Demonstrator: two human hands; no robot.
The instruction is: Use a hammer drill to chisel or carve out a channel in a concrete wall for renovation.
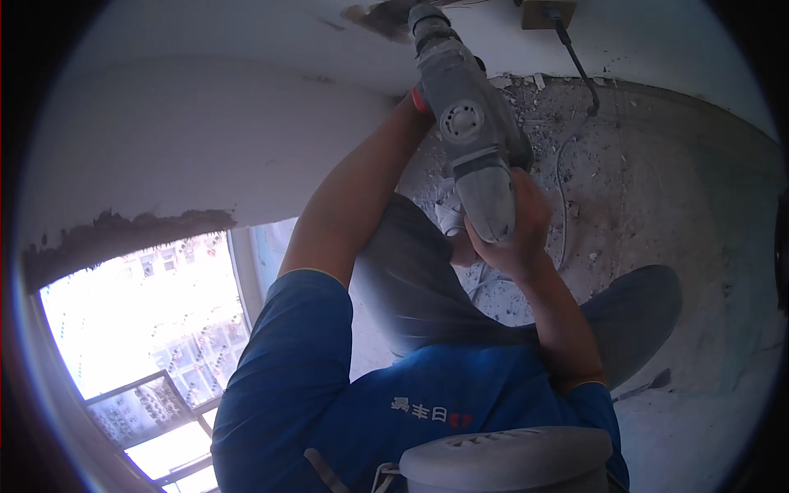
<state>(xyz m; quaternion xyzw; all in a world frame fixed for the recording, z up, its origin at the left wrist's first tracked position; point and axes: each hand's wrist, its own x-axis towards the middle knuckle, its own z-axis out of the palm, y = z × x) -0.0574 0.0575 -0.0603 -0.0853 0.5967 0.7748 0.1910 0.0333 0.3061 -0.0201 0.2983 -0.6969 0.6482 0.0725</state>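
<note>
Seated or crouching figure with a large grey power drill [481,135], seen from above; the tool lies at upper centre, angled with its chuck [429,20] toward the top edge and its rear end toward the wearer's body. The right hand [526,234] is closed round the rear handle, fingers curled. The left forearm [345,197] reaches up to the tool's front, with a red band [420,100] at the wrist; the left hand lies hidden behind the housing, so its grip cannot be told. The chuck overlaps a dark, broken patch [370,18] in the pale wall [271,37]; whether the tool touches it cannot be told. To the right, a black plug [556,22] sits in a wall box [534,15], and its cord [582,74] runs down to the floor [699,205]. Rubble [555,115] is strewn along the foot of the wall and near the drill. The figure wears a blue shirt [460,378] and grey trousers [419,287]. At lower left is a bright window [140,304]; at the lower edge, a grey rounded object [505,460] with slots stands before the shirt.
</note>
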